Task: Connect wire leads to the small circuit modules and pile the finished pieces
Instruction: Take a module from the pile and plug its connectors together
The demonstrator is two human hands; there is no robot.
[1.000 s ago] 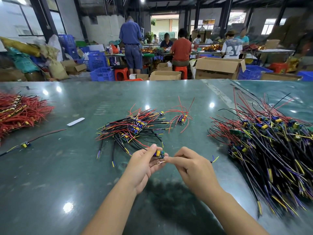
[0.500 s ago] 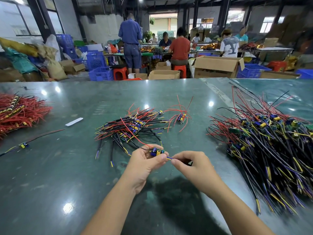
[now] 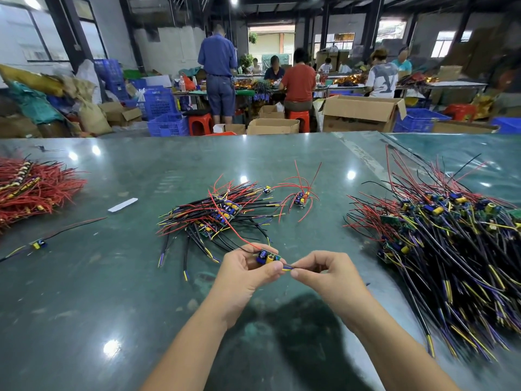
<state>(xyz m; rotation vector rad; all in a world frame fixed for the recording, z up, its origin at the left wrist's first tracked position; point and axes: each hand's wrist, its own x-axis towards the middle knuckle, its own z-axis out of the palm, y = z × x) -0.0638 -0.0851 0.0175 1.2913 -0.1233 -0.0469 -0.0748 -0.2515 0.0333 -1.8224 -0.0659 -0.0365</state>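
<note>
My left hand grips a small circuit module with blue and yellow parts, held just above the green table. A red lead runs from it up toward the middle pile of wired modules. My right hand pinches a yellow and blue wire lead whose end meets the module's right edge. The two thumbs nearly touch. A large heap of wired modules lies to the right.
A heap of red leads lies at the far left. One lone wired module and a white strip rest left of centre. A small red-wired cluster sits behind the middle pile. People work at benches beyond the table's far edge.
My right hand has brought the lead's end up against the module and both hands have drawn close together; earlier the lead's loose end stuck out to the right.
</note>
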